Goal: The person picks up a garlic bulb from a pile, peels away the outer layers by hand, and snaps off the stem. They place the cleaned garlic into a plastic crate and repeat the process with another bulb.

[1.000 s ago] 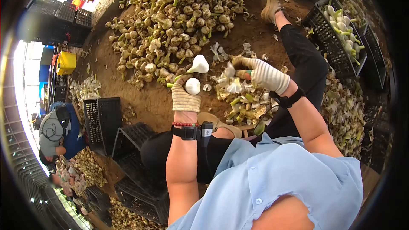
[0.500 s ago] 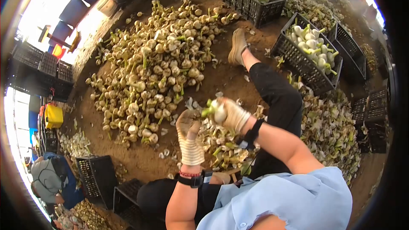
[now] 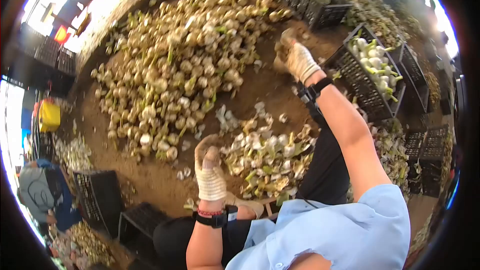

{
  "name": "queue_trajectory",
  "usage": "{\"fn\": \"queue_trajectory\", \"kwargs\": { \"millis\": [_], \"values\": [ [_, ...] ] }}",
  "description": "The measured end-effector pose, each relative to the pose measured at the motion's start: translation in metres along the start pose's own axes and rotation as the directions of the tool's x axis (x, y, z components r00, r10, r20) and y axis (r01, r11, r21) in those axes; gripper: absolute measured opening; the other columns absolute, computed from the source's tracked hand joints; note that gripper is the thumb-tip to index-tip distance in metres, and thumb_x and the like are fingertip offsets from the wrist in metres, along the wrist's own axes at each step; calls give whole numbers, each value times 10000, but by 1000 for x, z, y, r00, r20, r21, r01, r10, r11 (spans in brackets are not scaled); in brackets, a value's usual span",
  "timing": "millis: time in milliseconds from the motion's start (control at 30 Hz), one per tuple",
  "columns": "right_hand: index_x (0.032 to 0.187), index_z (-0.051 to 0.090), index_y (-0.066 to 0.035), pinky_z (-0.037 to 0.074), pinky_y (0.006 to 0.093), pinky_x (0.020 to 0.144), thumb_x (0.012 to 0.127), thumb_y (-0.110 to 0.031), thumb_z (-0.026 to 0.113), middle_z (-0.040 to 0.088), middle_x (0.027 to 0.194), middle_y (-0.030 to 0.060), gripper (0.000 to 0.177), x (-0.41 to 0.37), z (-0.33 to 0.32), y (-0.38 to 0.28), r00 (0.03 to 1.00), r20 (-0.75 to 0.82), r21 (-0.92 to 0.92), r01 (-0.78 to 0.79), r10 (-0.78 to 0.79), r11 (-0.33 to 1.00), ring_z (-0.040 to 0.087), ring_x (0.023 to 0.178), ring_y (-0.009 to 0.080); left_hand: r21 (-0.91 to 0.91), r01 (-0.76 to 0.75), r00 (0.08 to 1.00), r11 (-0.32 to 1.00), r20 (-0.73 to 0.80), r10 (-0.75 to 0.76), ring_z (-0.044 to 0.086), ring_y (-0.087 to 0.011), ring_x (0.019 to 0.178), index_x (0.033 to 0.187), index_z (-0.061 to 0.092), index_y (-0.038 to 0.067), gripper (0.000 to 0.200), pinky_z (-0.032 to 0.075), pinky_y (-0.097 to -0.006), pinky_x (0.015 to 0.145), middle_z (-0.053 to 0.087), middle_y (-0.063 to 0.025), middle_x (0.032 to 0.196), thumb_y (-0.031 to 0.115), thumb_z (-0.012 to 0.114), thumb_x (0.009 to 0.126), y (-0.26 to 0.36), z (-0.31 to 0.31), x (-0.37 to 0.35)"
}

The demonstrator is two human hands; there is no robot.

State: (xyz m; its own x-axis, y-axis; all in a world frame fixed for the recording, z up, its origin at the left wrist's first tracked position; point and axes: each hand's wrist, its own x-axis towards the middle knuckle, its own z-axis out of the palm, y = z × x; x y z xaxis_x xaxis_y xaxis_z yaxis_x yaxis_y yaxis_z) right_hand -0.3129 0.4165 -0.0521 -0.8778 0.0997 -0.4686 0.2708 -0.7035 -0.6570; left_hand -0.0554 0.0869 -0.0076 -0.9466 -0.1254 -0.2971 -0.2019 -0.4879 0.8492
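Observation:
My left hand [image 3: 209, 172], in a cream knitted glove, is above the ground beside a heap of peeled garlic skins and cut stalks [image 3: 272, 157]. Its fingers and thumb curve toward each other with a gap, and I see nothing in them. My right hand [image 3: 296, 59], gloved too, reaches far forward, left of a black crate of cleaned garlic [image 3: 345, 62]. Its fingers look spread, somewhat blurred, with no bulb visible. Ahead on the left lies a large pile of unpeeled garlic bulbs [image 3: 175, 70].
Another black crate [image 3: 320, 15] with pale bulbs stands at the upper right. More black crates [image 3: 100, 195] sit at lower left, near a person in a grey cap [image 3: 42, 190]. A yellow container [image 3: 49, 116] is at far left. Garlic skins [image 3: 392, 155] lie along my right side.
My right hand has moved from beside the left one out forward and right; the cleaned garlic bulb it held no longer shows in it. My left hand shifted slightly left and down.

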Motion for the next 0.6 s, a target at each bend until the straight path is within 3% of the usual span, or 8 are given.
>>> {"fn": "queue_trajectory", "kwargs": {
  "millis": [33, 167, 267, 367, 400, 433, 500, 600],
  "values": [
    [1078, 584, -113, 552, 345, 622, 971, -251, 586, 688, 883, 72, 174, 11, -24, 40, 989, 25, -48, -142, 144, 989, 673, 732, 226, -45, -23, 999, 999, -29, 21, 511, -159, 1150, 1277, 543, 29, 482, 385, -287, 992, 568, -81, 1282, 315, 663, 908, -1, -4, -4],
    [1260, 555, -68, 517, 295, 634, 924, -144, 631, 656, 934, 50, 353, -18, -14, 172, 986, -34, -522, -156, 162, 839, 632, 773, 166, -138, -10, 970, 990, -243, -24, 571, -184, 1120, 1190, 585, 33, 308, 451, -313, 954, 624, -99, 1205, 170, 659, 924, 4, -24, -4],
    [1253, 577, -9, 507, 345, 772, 886, -175, 685, 659, 1090, 133, 418, -17, 16, 224, 984, 97, -858, 8, 148, 513, 614, 906, 210, -154, 18, 931, 988, -358, -72, 588, -190, 1116, 1168, 593, 33, 260, 467, -318, 963, 642, -104, 1173, 139, 640, 935, 4, -40, 0],
    [1289, 539, 19, 496, 381, 890, 853, -251, 727, 644, 1182, 200, 546, -10, 54, 261, 964, 73, -955, -6, 255, 296, 626, 1053, 299, -82, 46, 917, 996, -392, -75, 603, -209, 1118, 1146, 612, 43, 248, 457, -381, 1007, 654, -102, 1163, 173, 630, 936, 2, -55, 4],
    [1337, 491, 26, 487, 389, 931, 833, -284, 754, 605, 1259, 230, 647, 4, 63, 280, 957, 20, -994, -11, 289, 106, 602, 1147, 337, -108, 61, 914, 992, -394, -100, 614, -204, 1097, 1142, 614, 42, 242, 475, -371, 981, 660, -99, 1146, 165, 632, 935, 0, -58, 5],
    [1400, 413, 22, 489, 402, 874, 891, -291, 689, 585, 1272, 205, 658, 5, 71, 300, 972, 3, -999, -4, 233, 33, 602, 1081, 309, -134, 75, 910, 988, -395, -123, 625, -199, 1075, 1137, 616, 40, 235, 492, -360, 955, 666, -96, 1129, 156, 634, 933, 0, -58, 7],
    [1397, 403, 35, 475, 406, 970, 846, -314, 748, 516, 1380, 233, 738, 16, 90, 330, 937, -308, -943, -323, 167, 76, 536, 1253, 351, -126, 73, 898, 989, -424, -120, 637, -196, 1050, 1129, 619, 37, 230, 512, -347, 924, 674, -91, 1106, 151, 641, 930, 2, -60, 9],
    [1468, 324, 12, 464, 407, 941, 953, -327, 606, 402, 1498, 205, 679, 25, 95, 350, 862, -466, -818, -506, 198, 274, 539, 1229, 341, -92, 101, 897, 991, -422, -131, 632, -205, 1066, 1131, 620, 33, 244, 488, -361, 975, 671, -102, 1118, 155, 659, 923, 4, -65, 8]
  ]
}}
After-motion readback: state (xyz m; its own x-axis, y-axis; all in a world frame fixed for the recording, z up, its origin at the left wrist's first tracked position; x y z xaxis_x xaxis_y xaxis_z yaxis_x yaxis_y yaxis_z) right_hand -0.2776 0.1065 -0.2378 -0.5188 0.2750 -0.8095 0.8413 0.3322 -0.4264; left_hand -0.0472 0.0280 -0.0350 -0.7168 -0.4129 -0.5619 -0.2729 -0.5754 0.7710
